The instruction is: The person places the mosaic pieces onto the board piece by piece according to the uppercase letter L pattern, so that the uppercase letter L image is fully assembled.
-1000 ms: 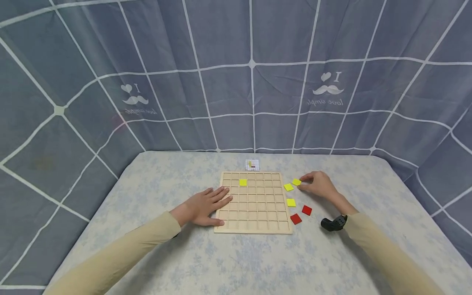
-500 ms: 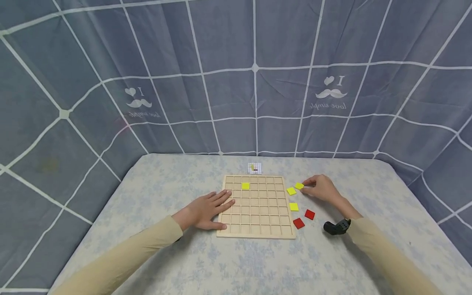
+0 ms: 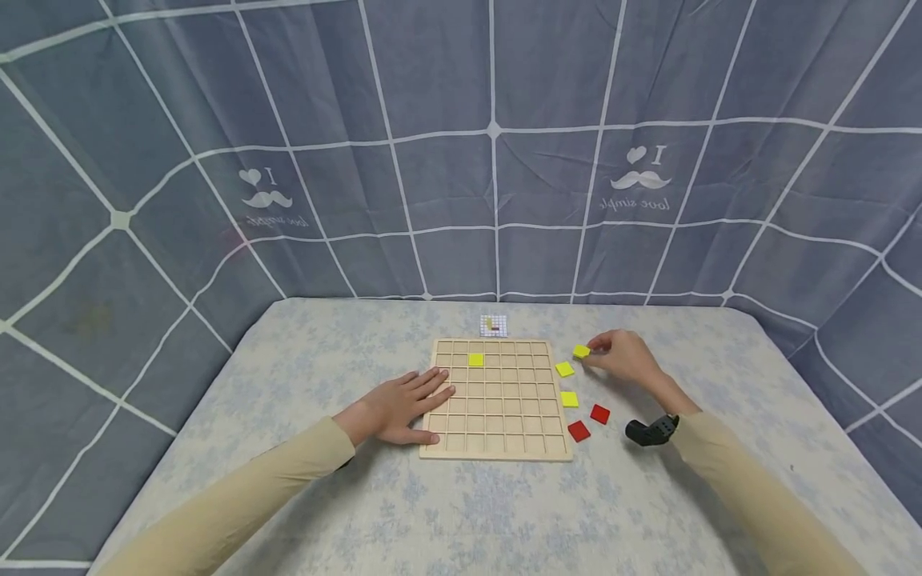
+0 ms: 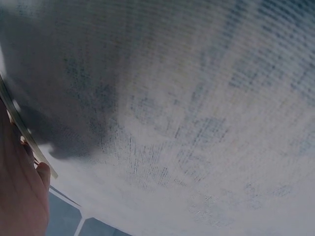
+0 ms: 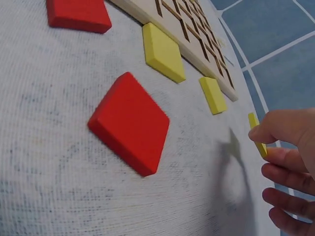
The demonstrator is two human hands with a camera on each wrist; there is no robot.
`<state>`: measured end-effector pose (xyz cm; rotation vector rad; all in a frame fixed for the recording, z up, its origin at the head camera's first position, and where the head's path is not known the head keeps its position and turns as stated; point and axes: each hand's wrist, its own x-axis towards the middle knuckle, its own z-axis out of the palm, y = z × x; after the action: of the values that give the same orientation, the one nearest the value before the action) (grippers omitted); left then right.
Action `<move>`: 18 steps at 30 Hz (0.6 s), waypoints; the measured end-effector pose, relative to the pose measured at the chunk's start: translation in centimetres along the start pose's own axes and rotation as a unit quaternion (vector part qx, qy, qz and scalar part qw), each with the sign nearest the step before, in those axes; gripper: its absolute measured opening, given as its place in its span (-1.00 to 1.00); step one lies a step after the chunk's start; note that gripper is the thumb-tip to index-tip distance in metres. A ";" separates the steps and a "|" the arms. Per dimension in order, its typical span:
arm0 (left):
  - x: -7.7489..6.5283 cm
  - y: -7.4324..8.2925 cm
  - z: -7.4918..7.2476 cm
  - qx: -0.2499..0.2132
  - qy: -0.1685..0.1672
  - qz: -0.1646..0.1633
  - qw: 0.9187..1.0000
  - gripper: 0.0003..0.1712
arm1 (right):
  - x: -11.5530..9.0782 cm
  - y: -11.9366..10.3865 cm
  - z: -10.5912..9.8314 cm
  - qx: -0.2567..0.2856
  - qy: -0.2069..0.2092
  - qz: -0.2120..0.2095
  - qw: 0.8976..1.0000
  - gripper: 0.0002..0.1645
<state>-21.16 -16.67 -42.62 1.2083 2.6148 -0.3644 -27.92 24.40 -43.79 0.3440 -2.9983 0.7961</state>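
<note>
A wooden grid board lies on the table, one yellow tile set in a cell of its second row. My left hand rests with spread, straight fingers on the board's left edge; the left wrist view catches only part of that hand. Right of the board, my right hand pinches a yellow tile between thumb and finger, raised above its shadow on the cloth. Two more yellow tiles lie beside the board's right edge, with two red tiles nearer me.
Behind the board lies a small printed card showing a grid with coloured squares. A pale flowered cloth covers the table. Blue-grey checked curtains hang along the back and sides. A black device is strapped at my right wrist.
My right hand has taken hold of the farthest yellow tile and lifted it off the cloth. The left hand stays in place on the board, and the head view shifts slightly.
</note>
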 end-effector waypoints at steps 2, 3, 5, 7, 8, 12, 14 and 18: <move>0.0 0.0 0.0 0.000 0.000 -0.002 1.000 -0.07 | -0.1 -0.3 -0.1 -0.001 0.004 0.001 1.000 -0.58; -0.1 0.1 0.0 -0.003 -0.001 -0.003 1.000 -0.06 | -0.1 -0.5 -0.2 -0.002 0.004 -0.002 1.000 -0.57; -0.1 0.1 0.0 -0.004 -0.004 -0.005 1.000 -0.06 | -0.1 -0.8 -0.2 -0.003 0.006 -0.005 1.000 -0.56; -0.1 0.2 0.0 -0.004 -0.007 -0.006 1.000 -0.06 | -0.1 -1.1 -0.3 -0.005 0.010 -0.012 1.000 -0.57; -0.1 0.2 0.0 -0.003 -0.006 -0.006 1.000 -0.06 | -0.1 -1.3 -0.4 -0.005 0.013 -0.015 1.000 -0.57; -0.1 0.3 0.0 0.004 -0.001 -0.004 1.000 -0.07 | -0.2 -2.2 -0.4 -0.006 0.026 -0.030 0.999 -0.60; -0.2 0.2 -0.1 0.003 -0.004 -0.003 1.000 -0.07 | -0.1 -2.9 -0.3 -0.004 0.028 -0.040 0.999 -0.60; -0.2 0.3 -0.2 0.000 -0.007 -0.005 1.000 -0.07 | -0.2 -4.3 0.3 -0.004 0.033 -0.062 0.997 -0.61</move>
<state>-20.87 -16.53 -42.37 1.1874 2.6100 -0.3746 -26.82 20.64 -41.94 0.4887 -2.8837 0.7692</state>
